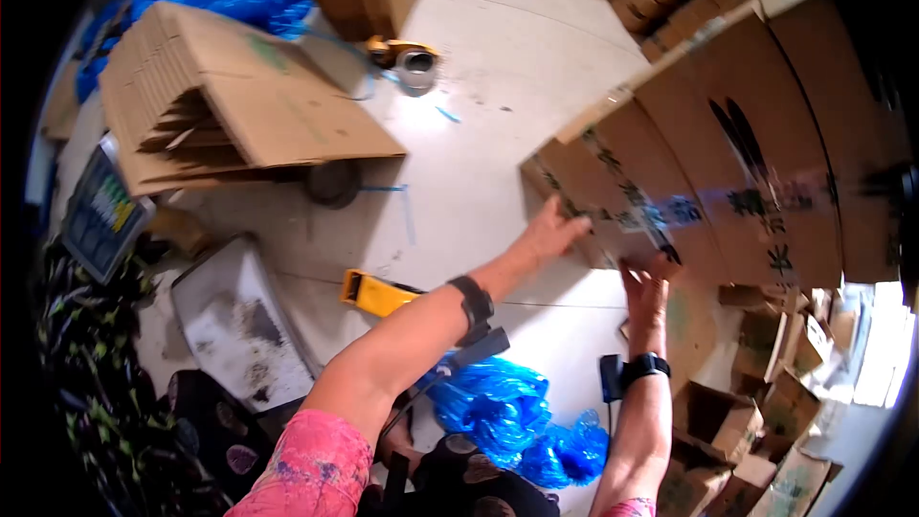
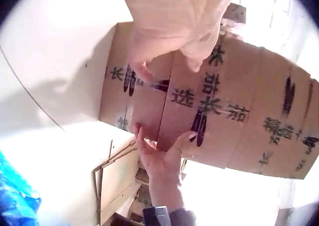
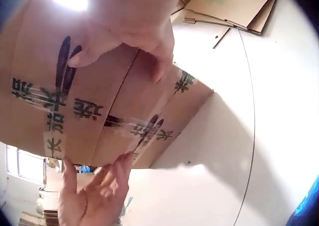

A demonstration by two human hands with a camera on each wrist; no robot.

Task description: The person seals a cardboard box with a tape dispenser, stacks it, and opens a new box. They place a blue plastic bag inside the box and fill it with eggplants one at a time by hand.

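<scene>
A long row of cardboard boxes (image 1: 708,191), printed with dark eggplants and Chinese characters, slants up to the right in the head view. My left hand (image 1: 555,230) holds the near end at one side edge, its thumb apart from the fingers. At the opposite edge, my right hand (image 1: 649,282) grips with bent fingers. In the left wrist view the right hand (image 2: 162,161) has fingers and thumb spread against the cardboard (image 2: 219,136). The right wrist view shows the left hand (image 3: 97,193) with its fingertips at the box edge (image 3: 89,154).
Folded cardboard (image 1: 278,105) stands at the left, near a grey tray (image 1: 239,316) and a heap of eggplants (image 1: 105,373). Blue plastic (image 1: 493,402) lies close to the person. A yellow object (image 1: 378,294) and a tape dispenser (image 1: 416,67) are on the floor. Open cartons (image 1: 718,421) crowd the lower right.
</scene>
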